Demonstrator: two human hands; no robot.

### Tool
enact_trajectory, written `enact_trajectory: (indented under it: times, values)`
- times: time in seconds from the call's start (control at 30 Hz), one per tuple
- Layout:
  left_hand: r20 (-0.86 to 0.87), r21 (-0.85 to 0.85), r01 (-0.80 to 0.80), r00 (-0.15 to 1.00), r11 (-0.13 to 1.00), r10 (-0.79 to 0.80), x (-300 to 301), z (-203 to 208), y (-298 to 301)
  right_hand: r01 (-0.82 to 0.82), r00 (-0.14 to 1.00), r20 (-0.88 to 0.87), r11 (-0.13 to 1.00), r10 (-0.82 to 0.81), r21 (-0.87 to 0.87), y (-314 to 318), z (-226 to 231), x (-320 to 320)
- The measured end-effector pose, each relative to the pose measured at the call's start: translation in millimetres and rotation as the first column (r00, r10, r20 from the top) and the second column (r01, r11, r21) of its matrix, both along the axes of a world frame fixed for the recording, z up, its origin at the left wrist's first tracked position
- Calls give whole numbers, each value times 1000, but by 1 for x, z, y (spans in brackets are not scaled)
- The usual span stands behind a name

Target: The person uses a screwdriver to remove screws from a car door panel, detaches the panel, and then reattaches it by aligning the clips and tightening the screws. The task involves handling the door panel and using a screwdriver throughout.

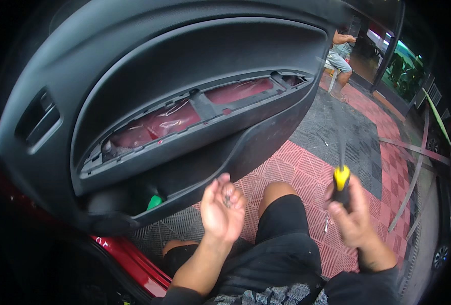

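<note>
My right hand [351, 211] grips a screwdriver [342, 178] with a black and yellow handle, its blurred shaft pointing up. Palm up, my left hand [223, 211] has curled fingers around a small metal piece [227, 199], too small to name surely. Just beyond my left hand stands an open car door with a black inner panel [266, 147]. In its middle is a long opening, where red metal [169, 122] shows behind clear plastic film. A green object [154, 202] sits in the door's lower pocket. On the left of the panel is the recessed door handle [42, 122].
Red and grey grid tiles [296, 170] cover the floor. A thin metal tool [326, 222] lies on them beside my right hand, and another small item [326, 143] farther off. The red car sill [134, 264] is at lower left. A seated person [340, 63] is at far right.
</note>
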State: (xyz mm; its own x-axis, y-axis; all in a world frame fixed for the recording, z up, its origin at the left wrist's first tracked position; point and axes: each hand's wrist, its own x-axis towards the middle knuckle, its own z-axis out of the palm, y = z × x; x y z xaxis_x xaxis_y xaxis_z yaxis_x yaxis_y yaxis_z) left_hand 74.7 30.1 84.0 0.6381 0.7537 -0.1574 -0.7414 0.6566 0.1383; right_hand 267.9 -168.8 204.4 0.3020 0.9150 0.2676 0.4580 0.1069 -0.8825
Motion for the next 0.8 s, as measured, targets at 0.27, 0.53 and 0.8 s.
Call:
enact_trajectory:
  times: [0.27, 0.53, 0.8]
  values:
    - [-510, -311, 23, 839, 950, -188, 0, -152, -31, 62, 786, -559, 934, -263, -353, -1, -187, 26]
    - [-504, -307, 88, 830, 948, -240, -4, -176, -7, 232, 800, -566, 973, -201, -17, 38, -164, 56]
    - [-465, -111, -22, 884, 994, -33, 24, -125, 28, 134, 743, -669, 977, 14, 169, 80, -172, 47]
